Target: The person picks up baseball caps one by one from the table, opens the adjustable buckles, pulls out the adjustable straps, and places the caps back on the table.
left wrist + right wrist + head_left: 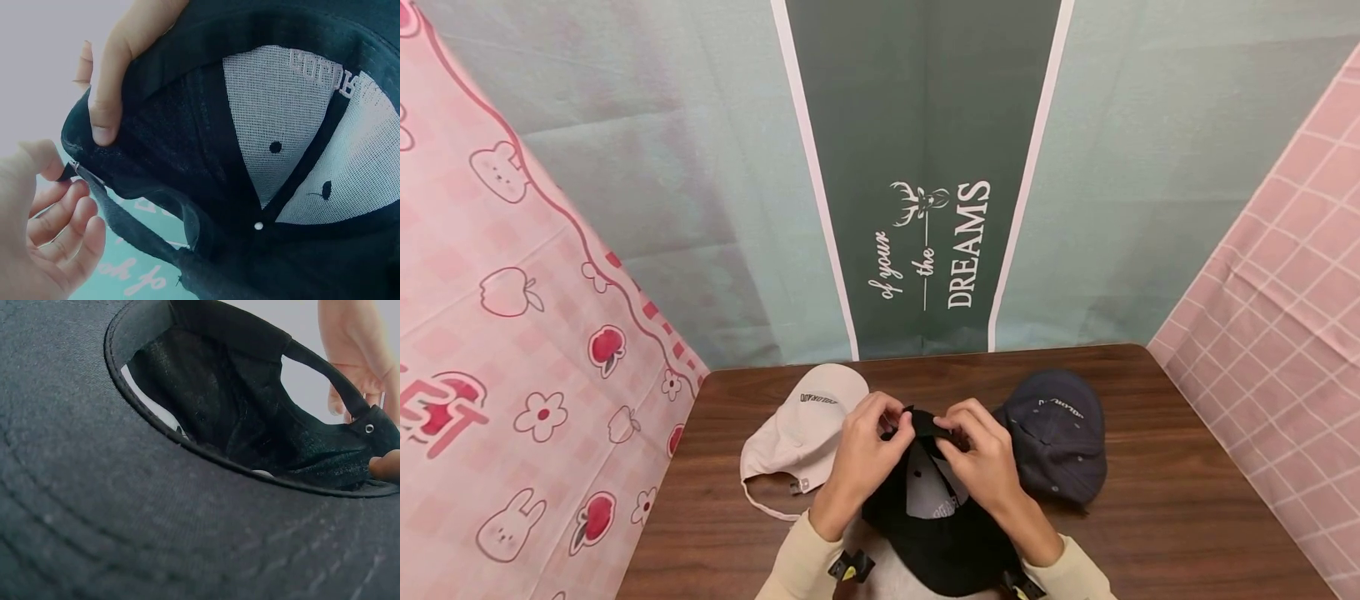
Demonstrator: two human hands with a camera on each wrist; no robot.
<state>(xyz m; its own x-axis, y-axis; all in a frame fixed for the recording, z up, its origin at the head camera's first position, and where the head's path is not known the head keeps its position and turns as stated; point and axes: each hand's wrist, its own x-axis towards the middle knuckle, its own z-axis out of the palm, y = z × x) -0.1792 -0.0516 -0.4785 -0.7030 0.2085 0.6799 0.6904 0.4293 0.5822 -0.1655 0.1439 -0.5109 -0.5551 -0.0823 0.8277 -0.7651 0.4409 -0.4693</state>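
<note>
Both hands hold a black baseball cap (pixel 955 550), its brim toward the body and its inside facing up. At its back edge, my left hand (pixel 872 437) pinches with thumb and fingers. Close beside it, my right hand (pixel 981 454) grips the same back part. In the left wrist view, fingertips pinch the end of the back strap (pixel 134 228) at a small buckle, while another finger presses inside the cap's edge. White mesh (pixel 262 112) lines the front panels. A metal eyelet (pixel 369 429) shows near the strap in the right wrist view.
A white cap (pixel 808 425) with dark lettering lies left of the hands on the brown wooden table (pixel 1180 500). To the right sits a navy cap (pixel 1060 433). Printed cloths hang behind and on both sides of the table.
</note>
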